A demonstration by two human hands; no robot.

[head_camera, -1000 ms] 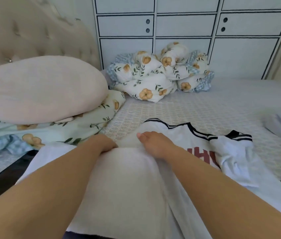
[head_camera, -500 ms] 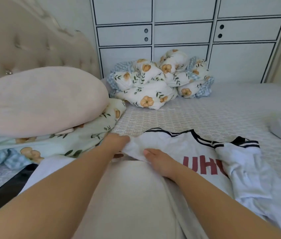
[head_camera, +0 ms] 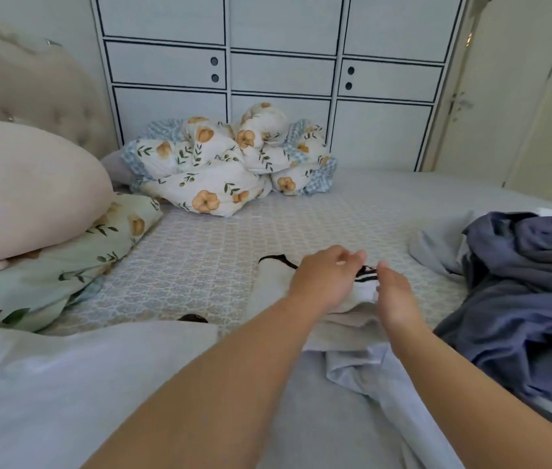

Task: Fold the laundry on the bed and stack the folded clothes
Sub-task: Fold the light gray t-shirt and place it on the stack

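Both hands work at the far edge of the white shirt (head_camera: 278, 286), which lies at the centre of the bed (head_camera: 200, 252). From the left, the left hand (head_camera: 322, 282) reaches over the cloth with fingers bent toward the black-striped trim; whether it pinches the fabric I cannot tell, since the fingertips blur. At its 3 o'clock, just beside it, the right hand (head_camera: 396, 299) is flat with straight fingers, resting on or just above the same garment.

As a judgement, the fold on this shirt is partly done: the cloth reads as a narrow doubled panel, but it is not yet squared off, and no finished stack shows anywhere. At 3 o'clock of the shirt sits one crumpled heap of blue-grey clothes (head_camera: 521, 299), unfolded; how many pieces it holds is hidden. At 6 o'clock, one pale blue garment (head_camera: 386, 384) lies loose under the forearms. Most of the laundry seems left to do.

Farther out, at 12 o'clock, one bundled floral quilt (head_camera: 227, 167) sits against the white wardrobe (head_camera: 281, 72). At 9 o'clock are two pillows, a pink pillow (head_camera: 27, 191) on a green floral pillow (head_camera: 65, 262).
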